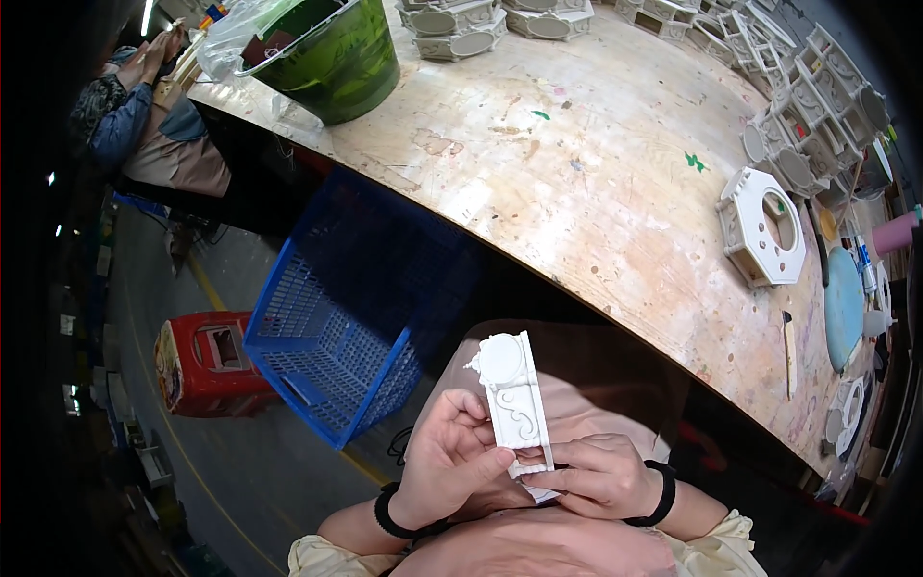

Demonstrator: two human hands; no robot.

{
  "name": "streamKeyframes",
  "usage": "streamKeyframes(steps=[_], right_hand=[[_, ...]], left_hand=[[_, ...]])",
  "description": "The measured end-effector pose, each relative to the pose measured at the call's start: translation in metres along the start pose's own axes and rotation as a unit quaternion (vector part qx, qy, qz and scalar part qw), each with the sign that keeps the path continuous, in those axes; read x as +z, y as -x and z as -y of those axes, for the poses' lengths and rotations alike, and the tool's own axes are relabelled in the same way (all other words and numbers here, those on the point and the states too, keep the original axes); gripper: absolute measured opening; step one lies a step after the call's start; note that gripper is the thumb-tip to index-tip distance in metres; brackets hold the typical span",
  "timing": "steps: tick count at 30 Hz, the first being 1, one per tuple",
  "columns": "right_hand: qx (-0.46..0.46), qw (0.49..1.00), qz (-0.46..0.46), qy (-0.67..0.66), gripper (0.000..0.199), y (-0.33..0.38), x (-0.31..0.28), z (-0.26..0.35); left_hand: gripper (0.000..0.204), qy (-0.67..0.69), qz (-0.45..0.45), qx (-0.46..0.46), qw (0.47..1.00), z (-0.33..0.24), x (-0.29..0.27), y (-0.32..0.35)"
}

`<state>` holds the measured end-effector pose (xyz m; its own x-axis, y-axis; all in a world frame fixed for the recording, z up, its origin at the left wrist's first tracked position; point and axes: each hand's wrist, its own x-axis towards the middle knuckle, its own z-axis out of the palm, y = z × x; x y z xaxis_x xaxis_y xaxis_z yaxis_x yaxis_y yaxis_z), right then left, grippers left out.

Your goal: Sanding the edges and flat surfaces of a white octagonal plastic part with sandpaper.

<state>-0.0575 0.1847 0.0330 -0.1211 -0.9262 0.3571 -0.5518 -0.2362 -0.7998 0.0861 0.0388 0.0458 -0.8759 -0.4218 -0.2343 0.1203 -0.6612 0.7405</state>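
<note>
A: In the head view, where is the white moulded piece held?

B: Off the worktop, beyond its near edge, above the lap, slightly tilted.

A: And how is it gripped?

B: It is steadied by the left hand, with the fingers loosely curled at its left side and the thumb laid low against it. Its lower end is pinched by the right hand, whose fingers are nearly closed. The contact underneath is hidden.

A: How far along is the work judged to be?

B: The relief seems fully formed, and no colour is seen on the visible face. What is left to be done cannot be told. An octagonal frame is placed toward the worktop's right edge, and pale pieces are stacked by the far edge; whether those are finished is not shown.

A: How does the held piece look?

B: It is narrow and plain white. A round disc is set at the top, a scrolled relief is carried below, and a small pointed knob is borne on the left side.
</note>
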Motion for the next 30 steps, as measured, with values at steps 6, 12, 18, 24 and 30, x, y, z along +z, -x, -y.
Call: streamKeyframes(steps=[6,12,18,24,30], right_hand=[[0.030,0.997,0.042,-0.063,0.027,-0.004,-0.012,0.003],[0.152,0.961,-0.033,-0.227,0.016,-0.007,-0.046,0.004],[0.219,0.950,-0.079,-0.209,0.022,-0.011,-0.041,0.008],[0.276,0.927,-0.105,-0.229,0.021,-0.015,-0.036,0.013],[0.211,0.962,-0.065,-0.162,0.030,-0.011,-0.031,0.005]], left_hand=[[0.037,-0.008,-0.015,-0.020,1.000,-0.003,0.004,-0.002],[0.040,-0.088,-0.007,-0.058,0.994,-0.014,-0.004,0.003],[0.037,-0.189,0.015,-0.090,0.978,-0.016,0.006,0.004],[0.052,-0.218,0.059,-0.174,0.958,-0.023,0.012,0.005],[0.056,-0.386,0.105,-0.038,0.916,-0.014,0.005,0.006]])
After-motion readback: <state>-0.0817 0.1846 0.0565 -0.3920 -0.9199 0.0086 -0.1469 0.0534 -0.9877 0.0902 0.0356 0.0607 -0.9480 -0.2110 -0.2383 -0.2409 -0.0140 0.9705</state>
